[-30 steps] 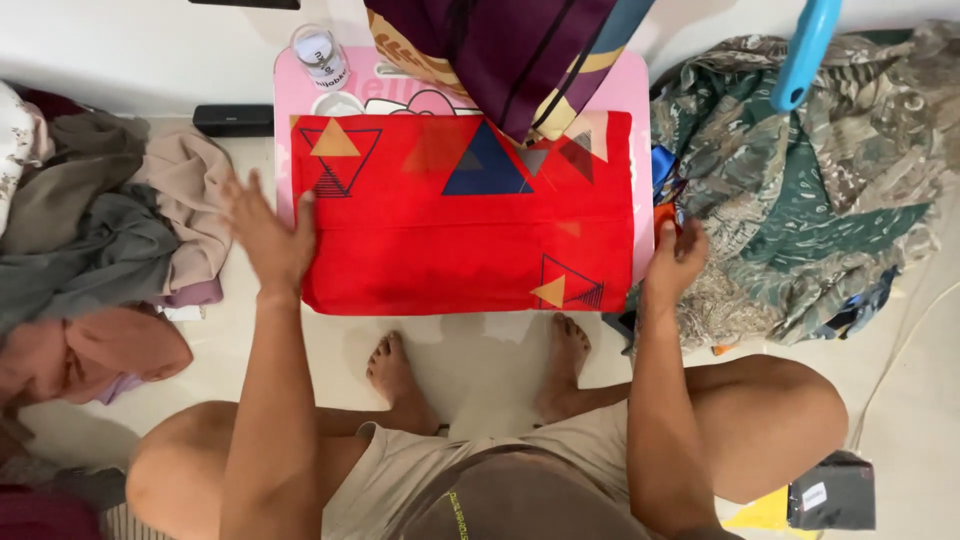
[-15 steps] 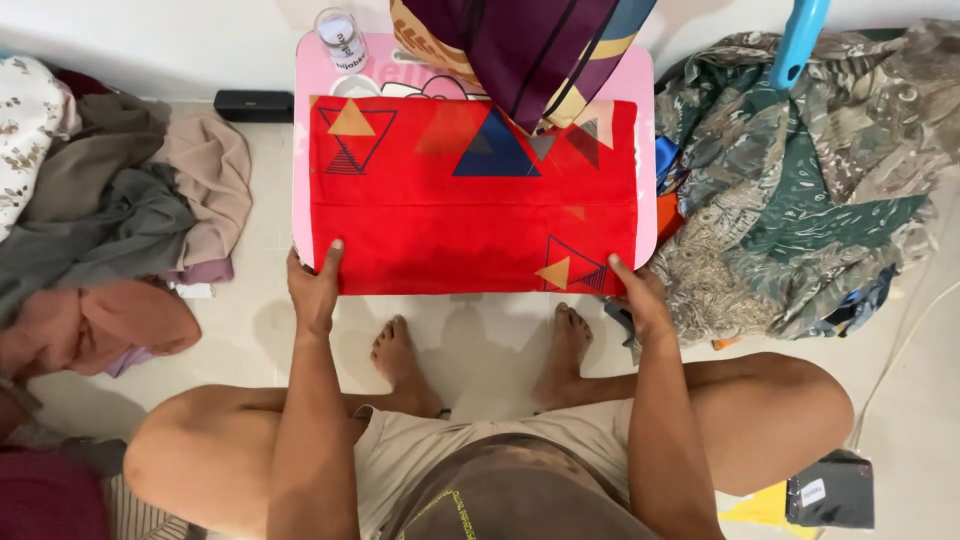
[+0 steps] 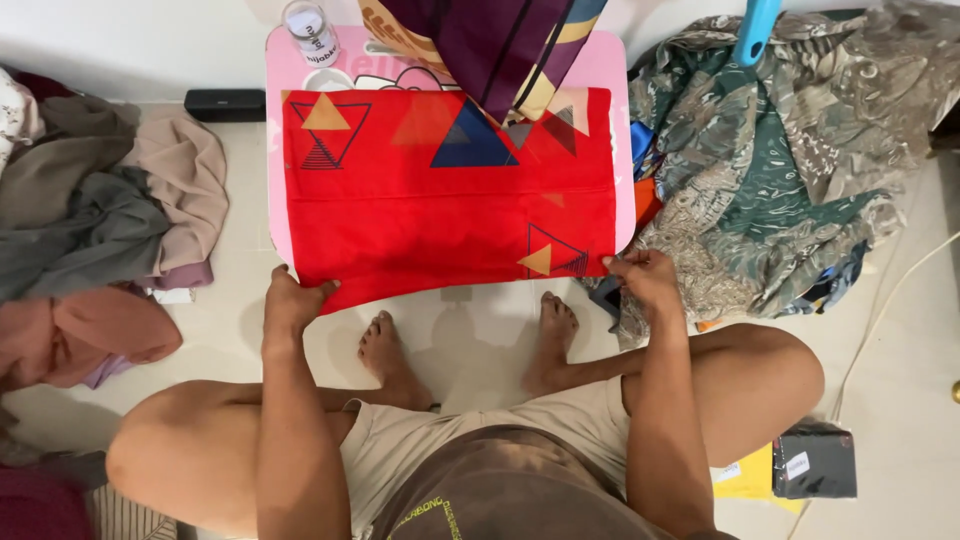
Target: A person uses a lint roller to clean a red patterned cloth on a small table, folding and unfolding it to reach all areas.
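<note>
Head view, looking down on a seated person. The red cloth [image 3: 440,200], printed with orange, blue and outlined triangles, lies spread flat over a small pink table [image 3: 625,140] in the upper centre of the frame, its near edge hanging just past the table's front. The left hand [image 3: 292,300], at lower left of the cloth, is closed on the cloth's near left corner; the right hand [image 3: 645,278], at lower right, pinches the near right corner between thumb and fingers. The 2 hands are well apart, 1 at each corner. A purple striped fabric [image 3: 500,40] drapes down over the cloth's top edge. A clear round container [image 3: 308,30] with a white label on its side stands at the table's upper left corner. A black rectangular box [image 3: 225,104] lies on the floor just left of the table. A heap of grey, beige and pink clothes [image 3: 100,220] fills the left of the frame; a green patterned fabric pile [image 3: 780,170], with a blue handle [image 3: 755,28] above it, fills the upper right. At lower right, a black packet [image 3: 815,460] bearing a small white label rests on a yellow flat package [image 3: 748,478], beside the person's knee.
</note>
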